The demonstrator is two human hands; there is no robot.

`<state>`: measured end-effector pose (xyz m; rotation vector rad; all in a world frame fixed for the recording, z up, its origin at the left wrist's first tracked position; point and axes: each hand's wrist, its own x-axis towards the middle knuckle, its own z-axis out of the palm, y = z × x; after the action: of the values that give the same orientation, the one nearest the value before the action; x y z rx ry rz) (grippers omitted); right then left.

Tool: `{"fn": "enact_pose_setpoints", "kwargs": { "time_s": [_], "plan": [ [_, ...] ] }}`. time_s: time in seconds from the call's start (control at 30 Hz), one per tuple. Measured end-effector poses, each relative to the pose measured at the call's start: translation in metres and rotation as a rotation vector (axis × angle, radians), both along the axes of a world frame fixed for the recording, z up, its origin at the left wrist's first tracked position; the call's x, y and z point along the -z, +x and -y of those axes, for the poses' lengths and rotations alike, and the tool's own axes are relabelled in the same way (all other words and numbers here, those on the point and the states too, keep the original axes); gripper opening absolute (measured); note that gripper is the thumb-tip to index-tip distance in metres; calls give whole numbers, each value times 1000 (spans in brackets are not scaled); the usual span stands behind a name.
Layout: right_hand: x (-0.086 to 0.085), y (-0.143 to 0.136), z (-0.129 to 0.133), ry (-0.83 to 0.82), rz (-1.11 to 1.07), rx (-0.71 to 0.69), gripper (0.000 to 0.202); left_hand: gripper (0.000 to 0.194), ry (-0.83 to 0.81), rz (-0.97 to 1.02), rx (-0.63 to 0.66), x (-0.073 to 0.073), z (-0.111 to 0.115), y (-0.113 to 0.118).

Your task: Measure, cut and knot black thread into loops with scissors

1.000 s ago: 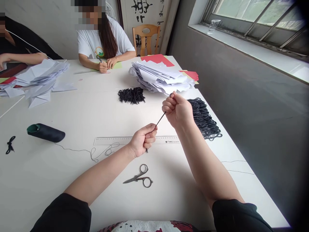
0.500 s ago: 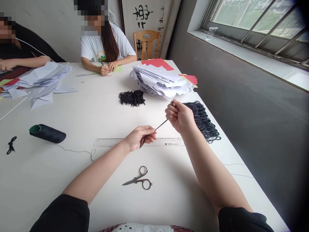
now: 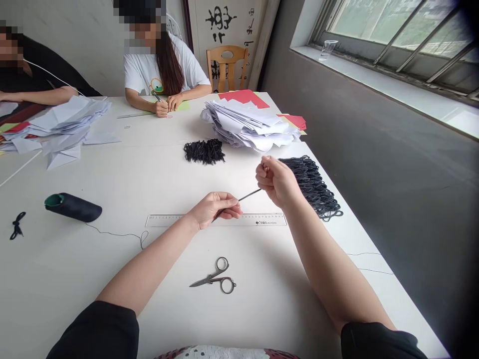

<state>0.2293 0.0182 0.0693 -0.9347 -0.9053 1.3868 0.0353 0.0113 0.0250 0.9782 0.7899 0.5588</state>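
A short dark cord (image 3: 249, 194) is stretched taut between my two hands above the table. My left hand (image 3: 219, 207) pinches one end between thumb and fingers, with some of the cord trailing across the palm. Higher and to the right, my right hand (image 3: 275, 179) is closed in a fist around the other end. Beneath the left hand lies a clear ruler (image 3: 175, 219). Nearer to me are metal scissors (image 3: 215, 278), their finger loops towards the right. Dark looped cords (image 3: 316, 187) lie in a pile just beyond the right hand.
A thread spool (image 3: 80, 207) lies at left, its loose thread running towards my left forearm. Further left is a small black cord knot (image 3: 17, 227). Black cord bundles (image 3: 204, 151) and stacked white papers (image 3: 249, 124) lie farther back. Two people sit across the table, one writing.
My right hand has turned slightly and dropped a little, so the cord slopes less. The left hand has shifted slightly, and the cord's tail lies closer to its palm.
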Motion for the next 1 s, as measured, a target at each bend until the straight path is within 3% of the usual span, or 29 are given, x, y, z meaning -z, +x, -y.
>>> {"fn": "enact_pose_setpoints", "kwargs": {
  "time_s": [0.13,0.23,0.33,0.47,0.6,0.7,0.83,1.0],
  "plan": [
    [17,-6,7,279,578,-155,19,26,164,-136,-20,1,-14,-16],
    [35,-10,6,405,851,-254,19,26,194,-190,-10,4,-22,-25],
    [51,-11,1,407,883,-292,15,28,190,-214,-12,7,-24,-28],
    [61,-11,-1,329,706,-300,19,28,162,-212,-2,9,-24,-27],
    [65,-16,1,225,591,-202,27,26,196,-180,-16,12,-24,-25],
    [71,-24,4,222,665,-101,24,29,194,-93,-117,17,-25,-23],
    [80,-33,8,505,957,44,15,29,278,-24,-236,24,-26,-20],
    [85,-31,8,851,1276,169,17,15,688,-215,-253,29,-27,-21]
  ]
}}
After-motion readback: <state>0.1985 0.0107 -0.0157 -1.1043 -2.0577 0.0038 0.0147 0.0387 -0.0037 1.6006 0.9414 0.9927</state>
